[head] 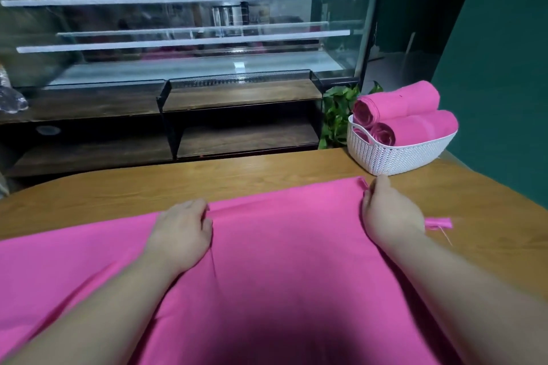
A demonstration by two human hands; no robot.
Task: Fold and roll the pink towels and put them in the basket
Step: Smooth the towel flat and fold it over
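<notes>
My left hand (pixel 181 231) and right hand (pixel 391 210) grip the pink towel (pixel 281 246) at its far edge; white basket (pixel 400 157) just beyond my right.

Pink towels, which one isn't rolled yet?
The big towel spread on the table, held by the left hand and right hand; the rolled towels sit in the white basket.

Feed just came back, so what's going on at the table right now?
A person has a pink towel spread on the table. The left hand grips its far edge near the middle, and the right hand holds the far right corner. It is not yet rolled. The white basket at the table's far right holds rolled towels.
</notes>
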